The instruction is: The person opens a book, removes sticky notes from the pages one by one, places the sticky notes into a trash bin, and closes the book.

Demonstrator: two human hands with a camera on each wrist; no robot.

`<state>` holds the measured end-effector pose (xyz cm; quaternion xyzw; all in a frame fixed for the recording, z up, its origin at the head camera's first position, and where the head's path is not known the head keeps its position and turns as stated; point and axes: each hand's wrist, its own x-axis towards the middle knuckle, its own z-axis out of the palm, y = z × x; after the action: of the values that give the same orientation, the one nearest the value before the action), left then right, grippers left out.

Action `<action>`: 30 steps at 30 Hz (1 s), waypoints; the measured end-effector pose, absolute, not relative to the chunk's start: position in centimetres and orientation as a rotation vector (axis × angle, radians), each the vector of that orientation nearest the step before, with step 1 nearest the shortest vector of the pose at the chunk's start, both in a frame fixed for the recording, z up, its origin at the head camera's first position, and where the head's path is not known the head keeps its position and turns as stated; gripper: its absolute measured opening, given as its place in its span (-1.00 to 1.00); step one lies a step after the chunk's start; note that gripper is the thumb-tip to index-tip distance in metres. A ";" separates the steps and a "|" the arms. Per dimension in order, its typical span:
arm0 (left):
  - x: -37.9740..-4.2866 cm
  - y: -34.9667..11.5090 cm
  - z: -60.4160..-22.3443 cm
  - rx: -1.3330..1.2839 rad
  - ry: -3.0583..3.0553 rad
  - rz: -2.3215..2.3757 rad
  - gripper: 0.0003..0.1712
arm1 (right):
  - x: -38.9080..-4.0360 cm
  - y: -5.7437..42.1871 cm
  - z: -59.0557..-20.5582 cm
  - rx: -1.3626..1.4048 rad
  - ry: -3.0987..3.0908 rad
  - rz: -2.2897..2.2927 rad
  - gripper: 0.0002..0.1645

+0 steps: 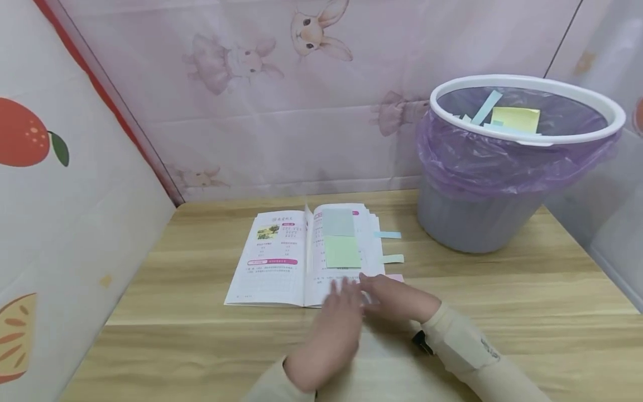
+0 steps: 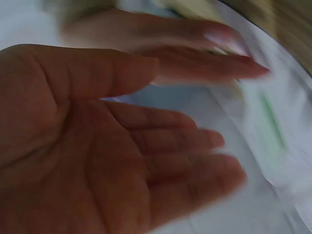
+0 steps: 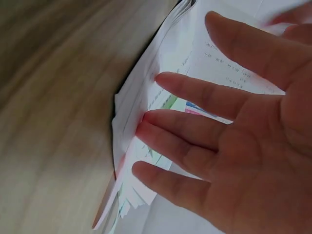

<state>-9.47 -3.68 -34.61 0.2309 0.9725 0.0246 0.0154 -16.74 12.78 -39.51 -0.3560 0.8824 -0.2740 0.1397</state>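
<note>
An open booklet [image 1: 271, 262] lies on the wooden table, with a blue sticky note [image 1: 338, 223] and a green sticky note [image 1: 344, 252] on its right page. Blue, pale green and pink tabs stick out from the right edge. My left hand [image 1: 337, 329], blurred in the head view, is over the lower edge of the right page; in the left wrist view its fingers are extended and hold nothing. At the lower right corner is my right hand [image 1: 399, 297]. In the right wrist view its spread fingertips [image 3: 146, 127] touch the page edges.
At the back right of the table [image 1: 166, 346] stands a grey bin [image 1: 464, 218] with a purple liner and a white rim. Paper strips and a yellow note [image 1: 517, 119] show inside it. Printed sheets cover the walls behind and to the left.
</note>
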 end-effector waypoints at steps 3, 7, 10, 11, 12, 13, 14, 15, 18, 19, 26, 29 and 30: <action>-11.7 -4.6 -36.1 0.432 3.089 -0.037 -0.36 | -16.4 12.5 -39.3 -0.950 2.585 -0.705 -0.48; -13.9 -6.5 -37.1 0.305 3.087 -0.024 -0.22 | -15.9 12.1 -39.1 -0.887 2.614 -0.647 -0.46; -14.7 -7.4 -37.5 0.329 3.028 0.107 -0.18 | -15.7 11.9 -39.0 -0.886 2.632 -0.615 -0.48; -14.8 -7.6 -37.6 0.348 3.014 0.145 -0.19 | -15.6 11.9 -38.9 -0.900 2.642 -0.604 -0.52; -14.9 -7.7 -37.7 0.362 3.001 0.183 -0.20 | -15.6 11.9 -38.9 -0.920 2.655 -0.596 -0.55; -15.1 -7.8 -37.9 0.375 2.989 0.208 -0.20 | -15.6 11.9 -38.8 -0.943 2.669 -0.593 -0.58; -15.1 -7.9 -38.0 0.388 2.985 0.219 -0.20 | -15.6 11.9 -38.8 -0.967 2.681 -0.593 -0.62; -15.2 -7.9 -38.1 0.402 2.984 0.208 -0.20 | -15.6 11.9 -38.9 -0.984 2.690 -0.593 -0.67; -15.4 -7.9 -38.3 0.415 2.997 0.126 -0.24 | -15.9 12.0 -38.6 -1.008 2.673 -0.619 -0.72; -15.5 -7.9 -38.3 0.413 3.000 0.095 -0.25 | -16.1 12.1 -38.5 -0.986 2.656 -0.625 -0.71; -15.6 -8.0 -38.2 0.338 2.981 0.025 -0.25 | -18.6 10.9 -37.5 -0.873 2.809 -0.518 -0.73; -15.5 -8.0 -38.2 0.336 2.973 0.020 -0.25 | -19.8 9.7 -38.1 -0.983 2.969 -0.253 -0.63; -15.5 -8.0 -38.2 0.340 2.970 0.014 -0.25 | -20.1 9.3 -38.4 -1.032 3.005 -0.153 -0.58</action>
<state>-15.45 -7.98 -38.24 0.1132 0.9907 0.0048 0.0759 -20.13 9.35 -38.39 -0.3244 0.9445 -0.0481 -0.0199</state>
